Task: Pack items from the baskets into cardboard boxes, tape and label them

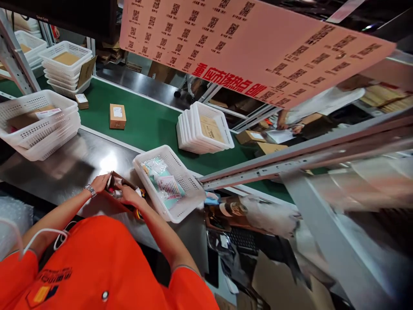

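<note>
A small open cardboard box [121, 206] rests on the metal worktop close to my body. My left hand [100, 183], with a metal watch on its wrist, grips the box's left edge. My right hand [129, 196] reaches into the box, its fingers closed against small wrapped contents that I cannot make out. Just right of the box, a white plastic basket [190, 200] holds clear-wrapped packets [166, 181] and a printed paper slip [170, 186]. A roll of tape, partly hidden, shows beside my right wrist.
A green conveyor belt [145, 125] runs behind the worktop, carrying a small carton [117, 116] and stacked white baskets [183, 135]. More baskets [69, 125] stand at left. A pink QR-code board [245, 51] hangs overhead. A metal post [342, 241] rises at right. Another person's hands [290, 126] work beyond the belt.
</note>
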`<state>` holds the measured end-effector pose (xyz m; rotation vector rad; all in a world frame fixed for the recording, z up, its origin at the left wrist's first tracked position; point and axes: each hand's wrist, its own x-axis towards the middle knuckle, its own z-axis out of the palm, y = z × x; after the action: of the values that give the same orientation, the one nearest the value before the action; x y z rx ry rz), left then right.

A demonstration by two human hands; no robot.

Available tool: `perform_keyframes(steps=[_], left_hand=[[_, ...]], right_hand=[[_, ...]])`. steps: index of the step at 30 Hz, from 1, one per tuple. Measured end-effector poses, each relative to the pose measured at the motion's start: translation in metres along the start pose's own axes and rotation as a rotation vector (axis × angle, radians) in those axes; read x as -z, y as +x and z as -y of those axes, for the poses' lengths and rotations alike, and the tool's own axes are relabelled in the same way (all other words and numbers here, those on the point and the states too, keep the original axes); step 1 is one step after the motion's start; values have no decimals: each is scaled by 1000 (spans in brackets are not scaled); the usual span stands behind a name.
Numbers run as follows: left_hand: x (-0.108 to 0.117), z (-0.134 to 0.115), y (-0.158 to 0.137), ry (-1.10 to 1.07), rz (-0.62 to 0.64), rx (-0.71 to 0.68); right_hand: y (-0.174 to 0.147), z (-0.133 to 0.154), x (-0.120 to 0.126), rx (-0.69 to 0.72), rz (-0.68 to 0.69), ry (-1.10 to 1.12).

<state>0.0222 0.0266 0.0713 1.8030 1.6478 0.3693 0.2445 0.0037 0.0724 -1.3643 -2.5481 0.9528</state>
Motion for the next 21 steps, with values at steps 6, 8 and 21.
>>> perform_keyframes(steps=[6,8,21], left_hand=[[3,-2,1,7,1,-11],[3,-1,1,10,0,-20],[-10,20,11,-67,1,-7]], right_hand=[[-27,-13,37,183,-44,131],[-47,-37,54,157,-202,214],[-113,-187,54,-620,-273,47]])
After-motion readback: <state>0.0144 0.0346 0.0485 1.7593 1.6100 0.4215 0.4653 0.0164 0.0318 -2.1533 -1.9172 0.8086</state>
